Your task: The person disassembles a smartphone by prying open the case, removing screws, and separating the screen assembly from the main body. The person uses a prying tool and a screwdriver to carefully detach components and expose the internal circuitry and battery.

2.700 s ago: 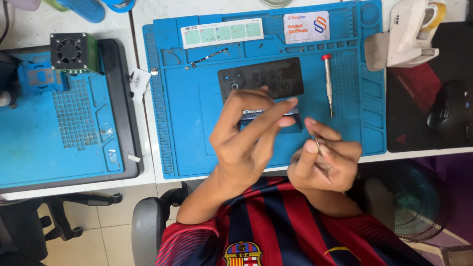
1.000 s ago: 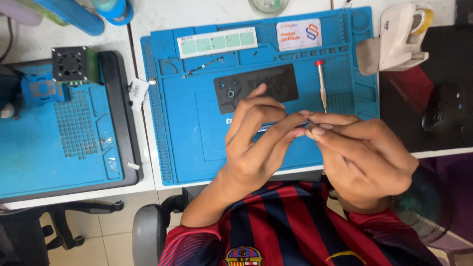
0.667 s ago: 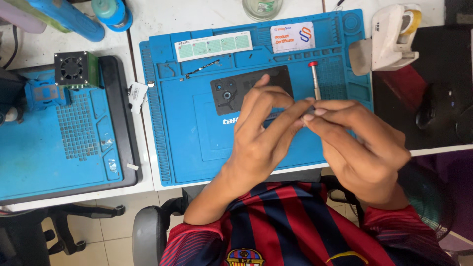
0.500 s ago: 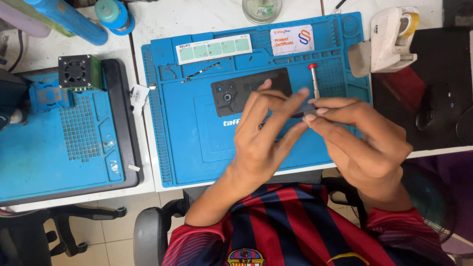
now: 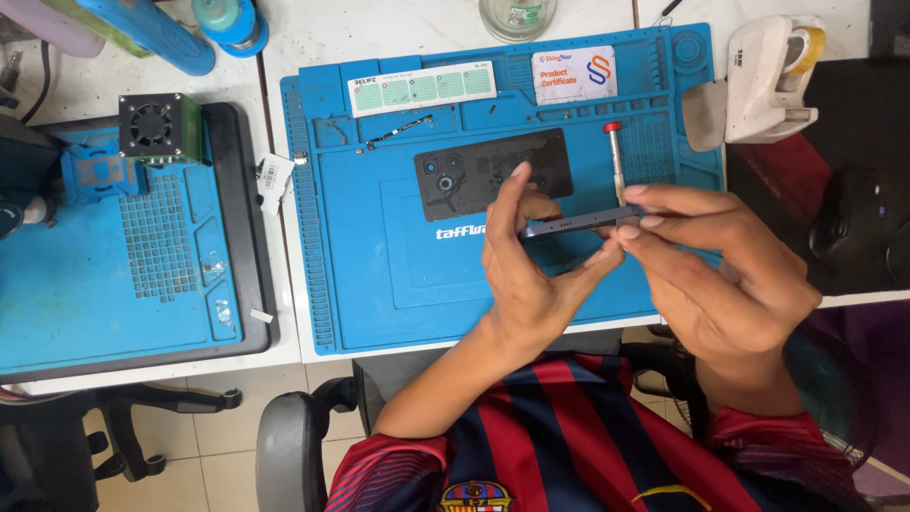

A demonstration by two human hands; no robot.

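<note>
Both hands, left hand (image 5: pixel 531 275) and right hand (image 5: pixel 720 275), grasp a thin phone body (image 5: pixel 578 225) edge-on above the blue mat (image 5: pixel 379 284). Its dark back cover (image 5: pixel 493 173) lies removed beside a screwdriver (image 5: pixel 616 161); reassembly looks unfinished

Phone repair bench: blue repair mat (image 5: pixel 379 284), screwdriver (image 5: pixel 616 161), tape dispenser (image 5: pixel 768 81).

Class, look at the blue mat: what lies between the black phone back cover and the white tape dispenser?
In the head view, a red-capped screwdriver lies on the blue mat between the black back cover and the white tape dispenser.
</note>
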